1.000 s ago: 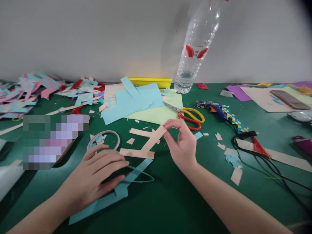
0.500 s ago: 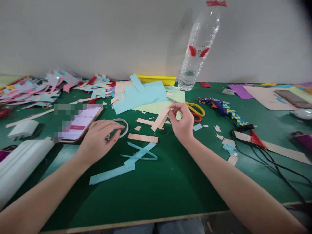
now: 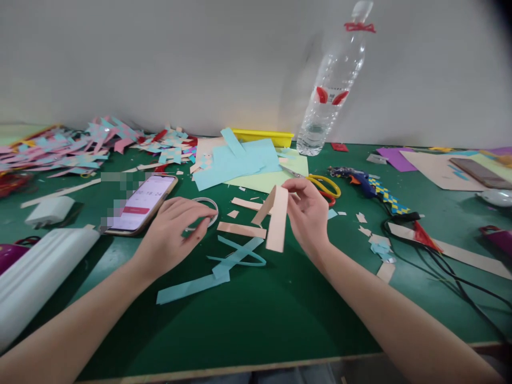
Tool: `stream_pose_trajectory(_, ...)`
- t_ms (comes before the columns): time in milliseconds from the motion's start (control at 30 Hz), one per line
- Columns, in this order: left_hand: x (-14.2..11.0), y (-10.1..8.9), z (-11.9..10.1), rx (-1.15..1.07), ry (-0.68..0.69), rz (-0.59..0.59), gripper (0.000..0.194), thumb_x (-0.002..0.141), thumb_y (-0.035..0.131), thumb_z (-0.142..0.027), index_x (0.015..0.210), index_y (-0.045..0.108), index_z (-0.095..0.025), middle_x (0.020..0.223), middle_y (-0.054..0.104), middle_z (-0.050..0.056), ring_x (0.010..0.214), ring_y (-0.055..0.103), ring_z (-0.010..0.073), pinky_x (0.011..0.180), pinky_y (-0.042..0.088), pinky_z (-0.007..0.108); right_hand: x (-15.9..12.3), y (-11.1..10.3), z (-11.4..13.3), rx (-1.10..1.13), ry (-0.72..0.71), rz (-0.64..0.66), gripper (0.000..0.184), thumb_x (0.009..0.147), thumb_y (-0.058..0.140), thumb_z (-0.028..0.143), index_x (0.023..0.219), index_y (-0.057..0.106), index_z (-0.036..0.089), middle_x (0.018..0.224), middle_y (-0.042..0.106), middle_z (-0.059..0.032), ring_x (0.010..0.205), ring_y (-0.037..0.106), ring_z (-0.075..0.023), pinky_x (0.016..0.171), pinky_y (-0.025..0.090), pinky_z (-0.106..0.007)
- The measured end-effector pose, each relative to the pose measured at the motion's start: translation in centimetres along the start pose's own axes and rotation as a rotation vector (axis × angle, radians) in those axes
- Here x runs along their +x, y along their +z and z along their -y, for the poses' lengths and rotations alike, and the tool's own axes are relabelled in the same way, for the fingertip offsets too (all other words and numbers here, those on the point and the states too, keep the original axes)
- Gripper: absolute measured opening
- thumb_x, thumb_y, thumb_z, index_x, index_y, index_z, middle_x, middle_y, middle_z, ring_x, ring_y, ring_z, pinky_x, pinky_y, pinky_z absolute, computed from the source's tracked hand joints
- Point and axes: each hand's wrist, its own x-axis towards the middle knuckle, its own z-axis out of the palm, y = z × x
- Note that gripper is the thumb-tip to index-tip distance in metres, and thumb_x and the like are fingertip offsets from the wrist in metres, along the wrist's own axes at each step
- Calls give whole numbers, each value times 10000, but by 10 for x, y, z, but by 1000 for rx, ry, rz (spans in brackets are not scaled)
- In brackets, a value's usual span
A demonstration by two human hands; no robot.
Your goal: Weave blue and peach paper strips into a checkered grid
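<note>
My right hand (image 3: 308, 213) pinches a peach paper strip (image 3: 277, 221) near its fold. The strip hangs as an upside-down V just above the table. My left hand (image 3: 178, 226) is curled over a thin white ring (image 3: 212, 204), which looks like a roll of tape. The index finger and thumb close in at the ring's right rim, and the other fingers partly hide it. Between the hands lie a flat peach strip (image 3: 242, 230) and several crossed blue paper strips (image 3: 228, 261). Scissors (image 3: 326, 185) with yellow and red handles rest behind my right hand.
A phone (image 3: 146, 205), a white adapter (image 3: 50, 210) and a long white object (image 3: 48, 277) stand left. Blue paper sheets (image 3: 244, 160) and a tilted plastic bottle (image 3: 332, 96) are at the back. Cables (image 3: 448, 272) and a blue glue gun (image 3: 362, 184) lie right.
My right hand has turned the peach strip, so its two halves now hang apart as an upside-down V. My left hand stays at the white ring. The view has shifted slightly.
</note>
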Motion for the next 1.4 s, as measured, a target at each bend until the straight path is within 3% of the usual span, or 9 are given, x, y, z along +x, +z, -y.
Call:
stream_pose_trajectory(200, 1, -1, -13, -19, 9, 2, 170, 939, 512, -148, 1044, 635, -202, 971, 718, 47, 904, 652, 209, 890, 448, 368, -6, 13, 11, 287, 435, 66, 139, 824, 692, 347, 843, 668, 212, 746, 651, 1, 653, 600, -112, 669, 564, -290)
stream_pose_trajectory(300, -1, -1, -18, -82, -24, 26, 153, 956, 513, -180, 1038, 639, -211, 974, 722, 36, 922, 649, 206, 922, 441, 370, -12, 18, 21, 372, 596, 175, 142, 788, 740, 336, 808, 696, 202, 734, 674, 5, 637, 617, -95, 669, 575, -261)
stream_pose_trajectory(567, -3, -1, -26, -411, -312, 218, 286, 972, 502, -366, 1216, 605, -257, 902, 747, 11, 894, 690, 213, 785, 524, 310, -24, 24, 26, 331, 676, 367, 186, 777, 768, 334, 822, 645, 201, 723, 730, 14, 626, 699, -117, 651, 610, -255)
stream_pose_trajectory(700, 1, 1, -28, -536, -437, 282, 399, 917, 574, -478, 1254, 595, -267, 1026, 752, 42, 972, 696, 254, 749, 553, 312, -27, 27, 28, 290, 637, 411, 181, 783, 765, 316, 798, 632, 196, 731, 733, 16, 627, 714, -120, 653, 617, -253)
stream_pose_trajectory(933, 3, 6, -28, -690, -529, 350, 244, 854, 670, -466, 890, 740, -235, 871, 747, 23, 806, 692, 199, 708, 564, 278, -40, 32, 34, 282, 557, 555, 180, 808, 731, 341, 835, 630, 195, 775, 728, 1, 672, 719, -138, 668, 609, -272)
stream_pose_trajectory(1033, 4, 5, -25, -755, -603, 264, 229, 839, 689, -440, 826, 737, -216, 751, 715, 25, 669, 664, 173, 623, 558, 269, -34, 24, 32, 121, 450, 575, 212, 884, 638, 385, 985, 646, 199, 843, 730, -24, 682, 695, -136, 666, 589, -289)
stream_pose_trajectory(1100, 5, 3, -21, -782, -649, 172, 206, 823, 707, -414, 814, 731, -210, 705, 694, 29, 618, 647, 169, 578, 553, 271, -24, 15, 30, -58, 290, 590, 215, 896, 624, 387, 1016, 639, 209, 853, 719, -29, 687, 665, -140, 672, 564, -305)
stream_pose_trajectory(1233, 6, -1, -12, -735, -722, 25, 174, 820, 707, -383, 816, 728, -211, 735, 700, 34, 631, 644, 164, 588, 561, 271, -2, -2, 27, -229, -113, 835, 175, 828, 722, 395, 891, 674, 239, 950, 692, -35, 950, 629, -203, 898, 502, -382)
stream_pose_trajectory(1400, 3, 0, -1, -678, -783, -90, 214, 856, 677, -416, 845, 729, -209, 743, 685, 26, 660, 619, 154, 605, 542, 259, 8, -10, 25, -335, -136, 1148, 238, 762, 783, 424, 909, 720, 248, 1142, 627, -61, 1114, 561, -248, 1007, 424, -442)
